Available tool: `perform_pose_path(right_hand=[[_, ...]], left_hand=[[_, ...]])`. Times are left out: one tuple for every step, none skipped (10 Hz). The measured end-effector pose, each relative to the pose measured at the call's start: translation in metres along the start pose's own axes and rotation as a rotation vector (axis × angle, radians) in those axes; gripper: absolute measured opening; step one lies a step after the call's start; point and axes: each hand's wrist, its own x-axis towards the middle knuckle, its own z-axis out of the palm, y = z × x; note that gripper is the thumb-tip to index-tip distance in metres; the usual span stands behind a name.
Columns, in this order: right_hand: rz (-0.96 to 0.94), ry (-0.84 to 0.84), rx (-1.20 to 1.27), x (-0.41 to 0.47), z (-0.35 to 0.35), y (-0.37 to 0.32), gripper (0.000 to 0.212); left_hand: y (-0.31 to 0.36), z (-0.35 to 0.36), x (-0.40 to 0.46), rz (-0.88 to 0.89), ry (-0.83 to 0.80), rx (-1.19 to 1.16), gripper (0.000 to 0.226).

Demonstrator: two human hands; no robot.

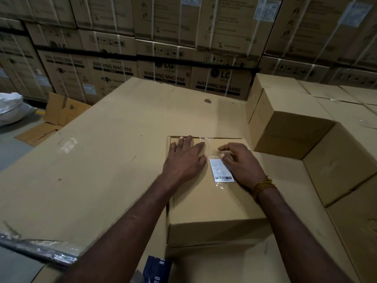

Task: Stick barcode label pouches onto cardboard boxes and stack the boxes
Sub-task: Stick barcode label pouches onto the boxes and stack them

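Observation:
A small closed cardboard box [214, 209] lies on a large cardboard work surface [102, 160]. On its top lies a clear plastic pouch holding a white barcode label [221, 170]. My left hand [183, 160] lies flat on the box's top left, fingers straight, just left of the pouch. My right hand [240, 162] rests on the right edge of the pouch, its fingers pressing down on the plastic above the label. A yellow thread band circles my right wrist.
Stacked plain cardboard boxes [289, 127] stand to the right, more of them behind and in front. A wall of washing machine cartons [163, 58] fills the back. Flattened cardboard [59, 117] and a white sack [12, 107] lie on the floor at left.

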Motion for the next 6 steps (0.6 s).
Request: perform_pose_path(right_hand=[[0.015,0.028,-0.065,0.0022,0.0014,-0.0028,0.011],[0.031,0.057,-0.097,0.0014,0.0031,-0.0062,0.007],[0.005,0.073,-0.099,-0.0001,0.0034,-0.0066,0.007],[-0.023,0.078,-0.093,-0.0026,0.0023,-0.0072,0.009],[-0.029,0.085,-0.095,-0.0039,0.0028,-0.0086,0.010],[-0.031,0.085,-0.113,-0.0049,0.0037,-0.0097,0.009]], left_hand=[[-0.0001,0.0011,0.0010,-0.003,-0.006,0.000,0.055],[-0.0001,0.0014,0.0013,-0.003,-0.008,-0.003,0.055],[0.0004,0.0018,0.0001,-0.002,-0.004,-0.008,0.054],[0.0007,0.0019,0.0005,-0.002,-0.002,-0.009,0.054],[0.0008,0.0017,0.0005,-0.003,-0.002,-0.013,0.054],[0.0005,0.0013,-0.0003,-0.003,0.001,-0.009,0.054]])
